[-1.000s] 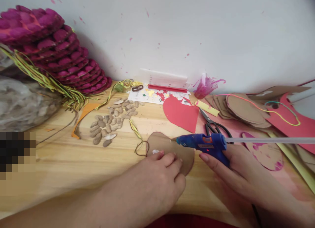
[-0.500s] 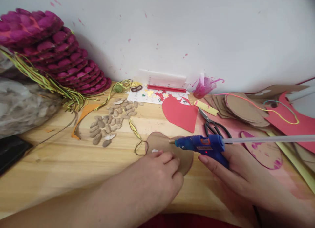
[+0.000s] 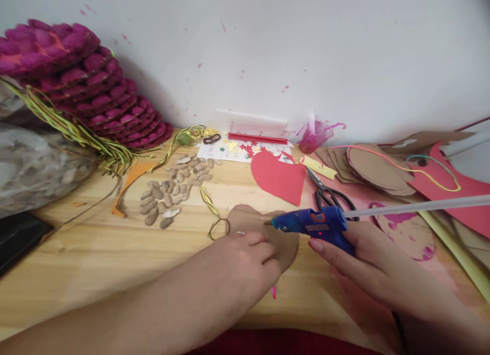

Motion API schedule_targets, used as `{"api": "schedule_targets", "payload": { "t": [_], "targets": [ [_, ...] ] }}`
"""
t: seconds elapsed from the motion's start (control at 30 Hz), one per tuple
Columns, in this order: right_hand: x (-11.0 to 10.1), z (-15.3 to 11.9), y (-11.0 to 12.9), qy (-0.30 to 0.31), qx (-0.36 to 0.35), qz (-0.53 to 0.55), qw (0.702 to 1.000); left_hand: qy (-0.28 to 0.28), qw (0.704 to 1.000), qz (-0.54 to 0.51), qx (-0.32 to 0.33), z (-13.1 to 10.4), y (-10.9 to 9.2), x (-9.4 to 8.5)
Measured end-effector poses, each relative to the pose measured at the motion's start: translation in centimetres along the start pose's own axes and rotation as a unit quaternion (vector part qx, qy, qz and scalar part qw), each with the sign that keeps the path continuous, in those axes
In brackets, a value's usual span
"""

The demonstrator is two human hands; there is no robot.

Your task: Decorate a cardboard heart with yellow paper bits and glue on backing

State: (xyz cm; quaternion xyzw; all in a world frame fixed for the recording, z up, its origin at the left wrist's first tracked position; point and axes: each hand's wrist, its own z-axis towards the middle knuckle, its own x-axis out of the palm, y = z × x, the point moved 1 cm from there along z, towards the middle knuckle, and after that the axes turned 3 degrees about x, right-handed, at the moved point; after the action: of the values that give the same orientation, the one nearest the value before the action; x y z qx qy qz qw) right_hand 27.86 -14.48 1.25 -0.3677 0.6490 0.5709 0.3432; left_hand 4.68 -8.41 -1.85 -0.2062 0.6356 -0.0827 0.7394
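Note:
A brown cardboard heart (image 3: 248,218) lies on the wooden table, its lower left part covered by my left hand (image 3: 250,260). The fingers of that hand are curled down at the cardboard; a small whitish bit shows beside them, and what they grip is hidden. My right hand (image 3: 367,258) is wrapped round a blue glue gun (image 3: 312,225) with a long clear glue stick in its back. The gun's nozzle points left, at the upper middle of the cardboard heart. Yellow-green and dark strings (image 3: 210,202) lie at the heart's left edge.
Peanuts (image 3: 168,191) lie left of centre. Behind are a red paper heart (image 3: 277,179), black scissors (image 3: 329,191) and a paper with stars (image 3: 229,150). Cardboard discs (image 3: 377,168) stand right. A magenta stack (image 3: 95,89) and a plastic bag (image 3: 38,166) are at left.
My left hand has shifted slightly left and down on the cardboard, and a small pink thing now shows below it. The glue stick's far end has risen a little. The nozzle stays over the cardboard.

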Motion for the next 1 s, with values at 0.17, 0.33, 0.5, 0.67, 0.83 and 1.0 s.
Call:
{"api": "schedule_targets", "payload": {
  "t": [0.17,0.33,0.5,0.67,0.83,1.0],
  "targets": [
    [-0.2,0.3,-0.6,0.04,0.012,0.006,0.999,-0.108,0.979,-0.122,-0.121,0.2,1.1,-2.2],
    [0.0,0.9,-0.4,0.029,0.076,0.074,0.994,-0.215,0.906,-0.266,-0.248,0.3,3.1,-3.3],
    [1.3,1.9,0.3,0.022,0.125,0.332,0.935,-0.223,0.85,-0.394,-0.269,0.7,4.1,-3.2],
    [2.3,2.6,0.6,-0.025,0.108,0.456,0.883,-0.214,0.833,-0.447,-0.246,0.8,4.0,-3.1],
    [2.7,2.6,1.1,-0.044,0.086,0.494,0.864,-0.193,0.824,-0.477,-0.238,0.7,3.8,-2.8],
    [2.8,2.4,1.9,-0.048,0.094,0.559,0.823,-0.2,0.818,-0.485,-0.237,0.7,3.7,-2.7]
  ]
}}
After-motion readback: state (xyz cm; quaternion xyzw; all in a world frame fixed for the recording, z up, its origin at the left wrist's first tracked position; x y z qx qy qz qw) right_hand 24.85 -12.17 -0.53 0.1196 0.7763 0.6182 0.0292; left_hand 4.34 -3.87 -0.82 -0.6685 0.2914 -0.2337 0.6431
